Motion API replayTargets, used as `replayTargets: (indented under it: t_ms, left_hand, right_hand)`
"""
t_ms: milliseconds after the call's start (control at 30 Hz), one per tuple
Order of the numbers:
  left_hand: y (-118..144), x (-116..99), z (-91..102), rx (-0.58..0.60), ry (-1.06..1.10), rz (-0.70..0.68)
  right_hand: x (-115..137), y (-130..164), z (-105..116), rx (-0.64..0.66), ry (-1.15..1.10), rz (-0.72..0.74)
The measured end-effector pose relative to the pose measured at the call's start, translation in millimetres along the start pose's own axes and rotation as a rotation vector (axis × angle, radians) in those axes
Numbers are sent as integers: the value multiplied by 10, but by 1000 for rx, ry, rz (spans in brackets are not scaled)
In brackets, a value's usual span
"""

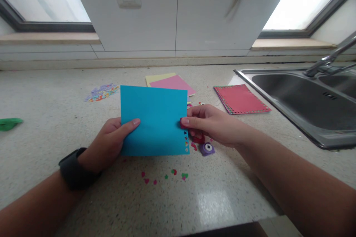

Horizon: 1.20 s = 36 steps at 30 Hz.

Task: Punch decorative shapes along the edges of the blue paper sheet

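Observation:
My left hand (111,141) holds a blue sheet of paper (154,120) by its lower left edge, thumb on top. A column of small punched shapes runs down the sheet's lower right edge. My right hand (213,122) grips a small red paper punch (184,123) clamped over the sheet's right edge; most of the punch is hidden under the fingers. A purple paper punch (207,149) lies on the counter just below my right hand.
Pink and yellow sheets (169,81) lie behind the blue one. A red sheet stack (240,99) sits beside the steel sink (308,100). Confetti bits (165,177) are scattered in front; a confetti pile (101,92) and a green object (9,123) lie left.

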State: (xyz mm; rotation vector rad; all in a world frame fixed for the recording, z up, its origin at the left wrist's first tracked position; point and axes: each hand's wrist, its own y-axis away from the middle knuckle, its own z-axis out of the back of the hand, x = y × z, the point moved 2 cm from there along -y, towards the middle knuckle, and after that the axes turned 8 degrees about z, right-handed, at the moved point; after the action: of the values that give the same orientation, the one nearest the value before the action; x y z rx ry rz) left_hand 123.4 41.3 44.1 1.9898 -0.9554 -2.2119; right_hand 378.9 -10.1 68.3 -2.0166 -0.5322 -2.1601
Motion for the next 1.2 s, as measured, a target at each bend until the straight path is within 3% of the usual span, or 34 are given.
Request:
replayTargets:
  t_ms: [1200]
  left_hand:
    - [-28, 39, 25, 23, 43, -20]
  right_hand:
    - [9, -12, -43, -29, 30, 25]
